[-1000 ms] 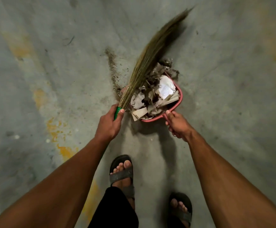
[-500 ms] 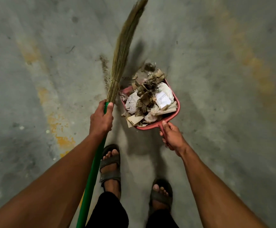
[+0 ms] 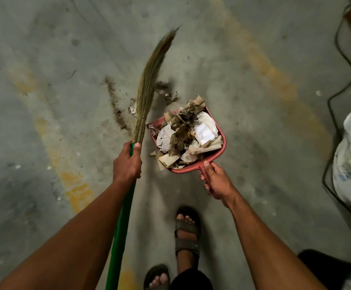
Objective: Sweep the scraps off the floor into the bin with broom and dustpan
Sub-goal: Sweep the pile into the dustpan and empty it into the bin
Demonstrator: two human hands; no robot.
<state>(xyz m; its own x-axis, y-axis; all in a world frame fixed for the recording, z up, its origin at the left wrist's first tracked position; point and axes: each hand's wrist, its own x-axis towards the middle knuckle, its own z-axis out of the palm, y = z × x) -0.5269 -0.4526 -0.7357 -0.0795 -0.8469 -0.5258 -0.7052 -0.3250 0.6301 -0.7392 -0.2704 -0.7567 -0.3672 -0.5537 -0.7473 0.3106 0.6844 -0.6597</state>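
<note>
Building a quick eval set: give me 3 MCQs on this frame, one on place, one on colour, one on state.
1. Where is the broom relative to the dustpan?
A. to its left B. inside it C. to its right
2. What colour is the broom's handle?
A. red B. green C. blue
3. What state is the dustpan in?
A. empty B. upside down C. heaped with scraps

Answers: 1 A, its bristles sit left of the pan. 2 B, the left hand grips a green handle. 3 C, paper and leaves pile above the rim.
</note>
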